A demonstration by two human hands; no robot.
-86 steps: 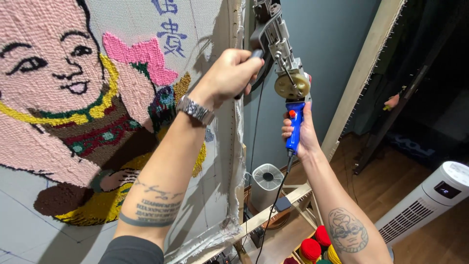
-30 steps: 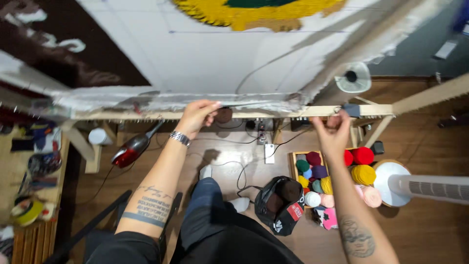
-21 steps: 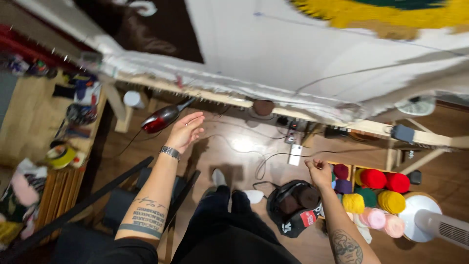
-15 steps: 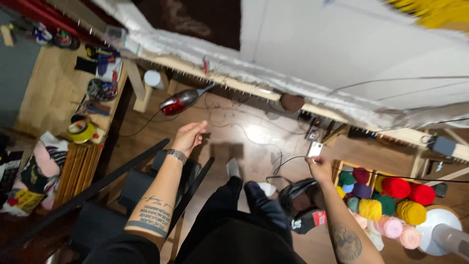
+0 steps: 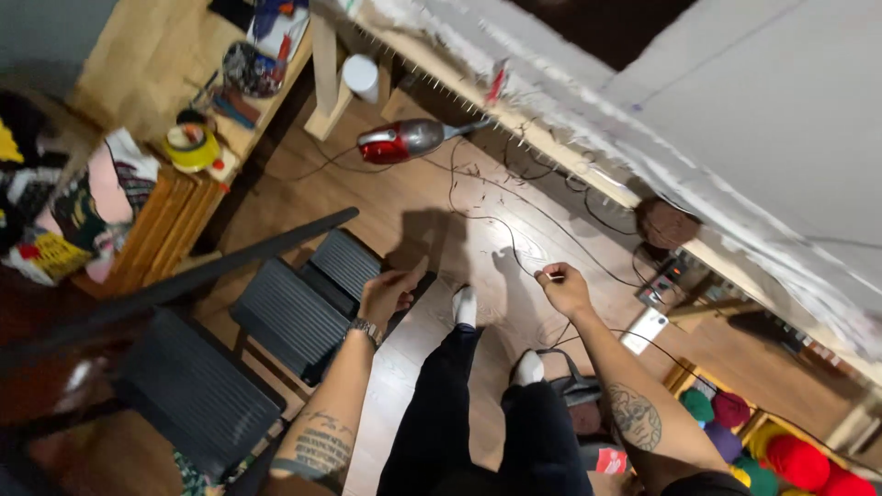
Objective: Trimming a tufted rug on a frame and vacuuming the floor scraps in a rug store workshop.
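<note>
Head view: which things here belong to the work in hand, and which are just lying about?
In hand:
- right hand, pinching a thin strand
- left hand, empty, above the black step stool
- backing cloth on its wooden frame

Lying about:
- red hand vacuum
- yarn balls
- power strip
- tape roll

Seen from above, the left hand (image 5: 388, 292) hangs loosely curled over the black step ladder (image 5: 303, 303); the right hand (image 5: 565, 288) pinches something small. A red vacuum (image 5: 404, 140) lies far on the wooden floor (image 5: 432, 197).
</note>
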